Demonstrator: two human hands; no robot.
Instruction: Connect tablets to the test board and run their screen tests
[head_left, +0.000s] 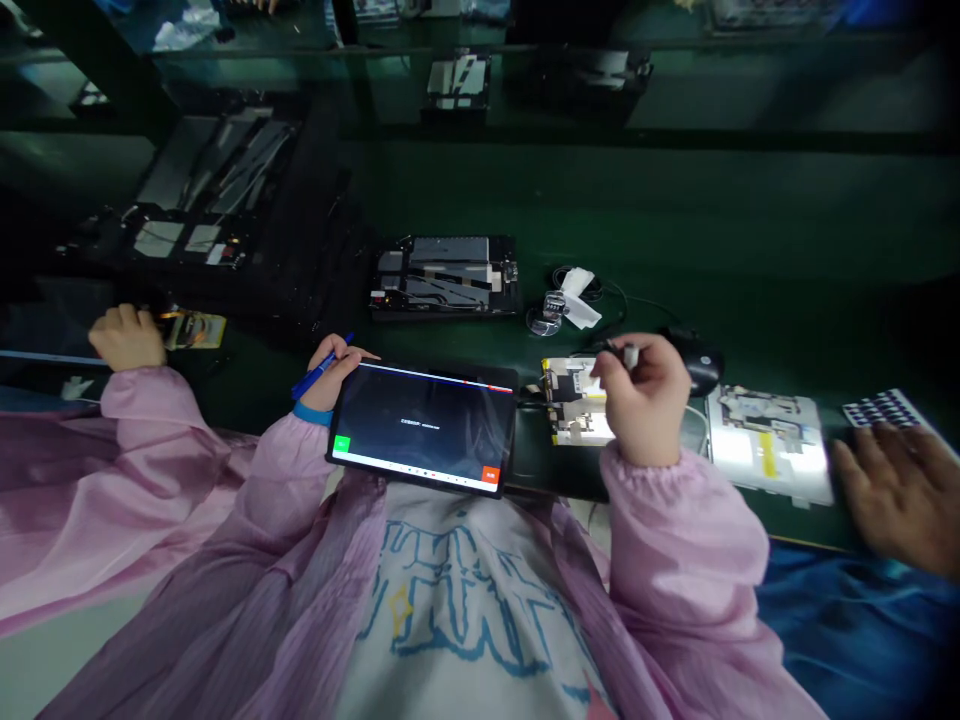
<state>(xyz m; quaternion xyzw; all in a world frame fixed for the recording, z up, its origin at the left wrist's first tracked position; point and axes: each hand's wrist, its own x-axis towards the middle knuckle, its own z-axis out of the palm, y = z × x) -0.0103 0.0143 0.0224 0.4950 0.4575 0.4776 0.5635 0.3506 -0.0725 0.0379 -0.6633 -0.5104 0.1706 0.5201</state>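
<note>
A tablet (427, 425) with a lit, mostly dark screen lies in front of my body, its near edge over the table's front. My left hand (334, 372) is at its upper left corner, fingers bent over the edge, with a blue pen (321, 368) gripped in the same hand. Right of the tablet, my right hand (649, 400) is closed around a small cable plug (630, 354), grey-white at the tip. Below and beside that hand sits an opened panel with a bright white backing and yellow tape (577, 400), partly hidden by my fingers. A short lead runs between panel and tablet.
A black device with exposed batteries (450, 275) lies behind the tablet; stacked ones (210, 190) stand left. A coiled cable with a tag (577, 297), a black mouse (703, 362) and a white panel (772, 445) lie right. Co-workers' hands (129, 337) (904, 490) flank me.
</note>
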